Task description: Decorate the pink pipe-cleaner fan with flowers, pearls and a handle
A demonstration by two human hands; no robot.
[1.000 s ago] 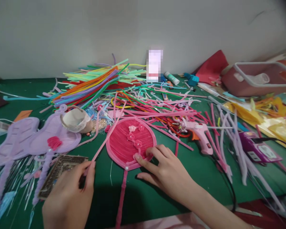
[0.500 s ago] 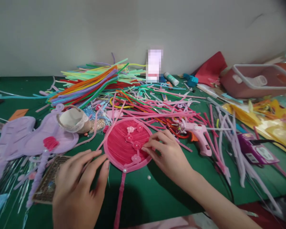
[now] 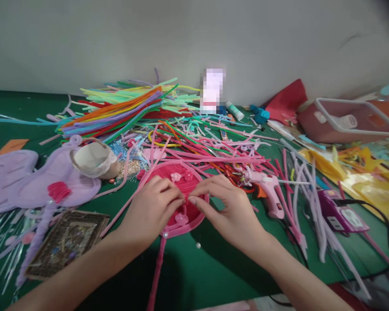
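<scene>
A round pink fan [image 3: 188,216] made of pipe cleaners lies on the green table [image 3: 220,268], its long pink handle [image 3: 154,276] pointing toward me. Small pink flowers [image 3: 181,176] run down its face. My left hand [image 3: 151,211] rests on the fan's left half, fingers curled and pinching at the middle. My right hand [image 3: 225,211] comes in from the right, its fingertips meeting the left hand's over a small flower that I can barely see. A white bead [image 3: 198,245] lies loose on the table just below the fan.
A heap of coloured pipe cleaners [image 3: 123,110] covers the back of the table. A pink glue gun [image 3: 269,188] lies right of the fan, and a purple power strip [image 3: 339,211] beyond it. Left are lilac wings [image 3: 29,181], a tape roll [image 3: 94,160] and a framed picture [image 3: 68,242].
My left hand let go of a long pink pipe cleaner and moved right onto the fan. My right hand slid up from the fan's lower edge to its middle, where both now pinch together.
</scene>
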